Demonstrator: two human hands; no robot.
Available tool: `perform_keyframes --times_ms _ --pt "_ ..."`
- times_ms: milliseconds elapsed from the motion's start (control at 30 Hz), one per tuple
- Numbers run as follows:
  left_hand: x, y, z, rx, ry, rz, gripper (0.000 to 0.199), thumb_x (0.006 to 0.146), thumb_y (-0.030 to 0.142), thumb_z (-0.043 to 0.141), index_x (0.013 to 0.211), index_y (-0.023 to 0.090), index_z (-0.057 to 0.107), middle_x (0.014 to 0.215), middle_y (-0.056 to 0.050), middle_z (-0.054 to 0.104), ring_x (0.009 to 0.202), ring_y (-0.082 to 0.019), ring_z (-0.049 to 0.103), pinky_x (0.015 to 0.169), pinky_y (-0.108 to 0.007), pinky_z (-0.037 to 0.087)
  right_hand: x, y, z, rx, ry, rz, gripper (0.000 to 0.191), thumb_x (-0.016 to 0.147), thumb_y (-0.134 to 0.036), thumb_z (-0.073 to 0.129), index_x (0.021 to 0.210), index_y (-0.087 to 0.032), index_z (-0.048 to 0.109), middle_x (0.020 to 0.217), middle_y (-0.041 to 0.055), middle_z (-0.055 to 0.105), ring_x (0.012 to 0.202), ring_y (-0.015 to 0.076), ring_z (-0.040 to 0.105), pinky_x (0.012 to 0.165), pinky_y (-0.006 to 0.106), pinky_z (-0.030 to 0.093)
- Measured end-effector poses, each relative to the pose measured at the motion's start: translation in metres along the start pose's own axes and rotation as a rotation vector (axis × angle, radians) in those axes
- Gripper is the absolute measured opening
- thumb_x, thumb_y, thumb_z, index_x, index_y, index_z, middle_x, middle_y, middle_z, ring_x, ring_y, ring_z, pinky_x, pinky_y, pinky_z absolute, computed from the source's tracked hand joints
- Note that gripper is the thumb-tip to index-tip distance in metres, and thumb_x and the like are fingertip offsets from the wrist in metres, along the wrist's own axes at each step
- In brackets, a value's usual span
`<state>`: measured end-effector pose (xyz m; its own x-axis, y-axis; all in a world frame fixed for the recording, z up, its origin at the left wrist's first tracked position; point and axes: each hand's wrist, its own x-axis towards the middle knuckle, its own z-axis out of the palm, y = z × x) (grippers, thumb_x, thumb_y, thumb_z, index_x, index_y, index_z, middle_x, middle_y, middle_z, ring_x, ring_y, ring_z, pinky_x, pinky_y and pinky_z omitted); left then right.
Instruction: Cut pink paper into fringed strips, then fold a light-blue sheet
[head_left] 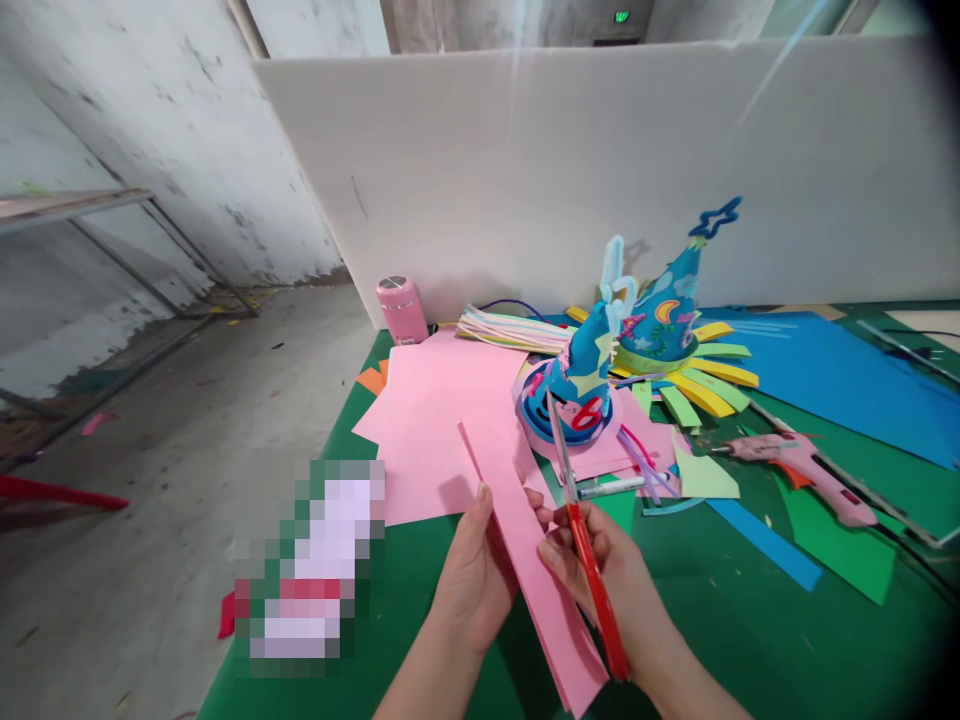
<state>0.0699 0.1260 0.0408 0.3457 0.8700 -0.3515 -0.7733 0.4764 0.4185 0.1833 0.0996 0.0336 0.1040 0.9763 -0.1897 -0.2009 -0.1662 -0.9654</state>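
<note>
A long folded pink paper strip slants between my hands above the green table. My left hand holds it from the left, with the thumb on its near face and fingers behind it. My right hand pinches the strip's right edge and also holds red-handled scissors. The scissors' blades point up and away, towards a blue decorated cone hat. Beyond my left hand lie large pink paper sheets.
A second cone hat with yellow and green strips stands behind. A pink glue gun, blue card and marker lie right. A pink bottle stands at the back left, before a white panel.
</note>
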Motion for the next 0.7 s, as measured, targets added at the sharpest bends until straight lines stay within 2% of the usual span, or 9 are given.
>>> perform_keyframes --times_ms 167,333,533,700 --pt "0.001 0.001 0.000 0.041 0.055 0.035 0.027 0.079 0.033 0.050 0.082 0.010 0.064 0.073 -0.008 0.064 0.069 -0.017 0.059 0.069 -0.030 0.047 0.001 0.006 -0.002 0.002 -0.022 0.033 0.036 0.056 -0.030 0.073 0.080 -0.021 0.048 0.068 -0.0037 0.052 0.062 0.0123 0.051 0.056 0.024 0.043" --pt "0.002 0.000 0.000 0.069 0.139 0.074 0.023 0.076 0.033 0.055 0.081 0.011 0.062 0.073 -0.007 0.064 0.068 -0.017 0.059 0.068 -0.031 0.047 -0.004 0.003 -0.004 -0.073 -0.011 0.059 0.038 0.056 -0.022 0.072 0.085 -0.020 0.048 0.065 -0.0043 0.051 0.058 0.0126 0.050 0.057 0.026 0.044" --pt "0.002 -0.004 0.002 0.134 0.246 0.120 0.024 0.072 0.032 0.061 0.082 0.012 0.058 0.071 -0.006 0.065 0.067 -0.018 0.062 0.068 -0.030 0.047 -0.011 -0.010 0.000 -0.304 -0.062 0.036 0.054 0.051 -0.015 0.071 0.097 -0.020 0.045 0.080 -0.0014 0.058 0.068 0.0152 0.053 0.063 0.027 0.045" --pt "0.002 -0.004 0.004 0.198 0.251 0.212 0.019 0.071 0.030 0.062 0.080 0.013 0.057 0.068 -0.004 0.066 0.069 -0.018 0.063 0.067 -0.028 0.047 -0.010 -0.013 0.003 -0.334 -0.074 0.036 0.049 0.055 -0.015 0.067 0.097 -0.020 0.043 0.080 -0.0013 0.057 0.068 0.0150 0.055 0.067 0.028 0.046"
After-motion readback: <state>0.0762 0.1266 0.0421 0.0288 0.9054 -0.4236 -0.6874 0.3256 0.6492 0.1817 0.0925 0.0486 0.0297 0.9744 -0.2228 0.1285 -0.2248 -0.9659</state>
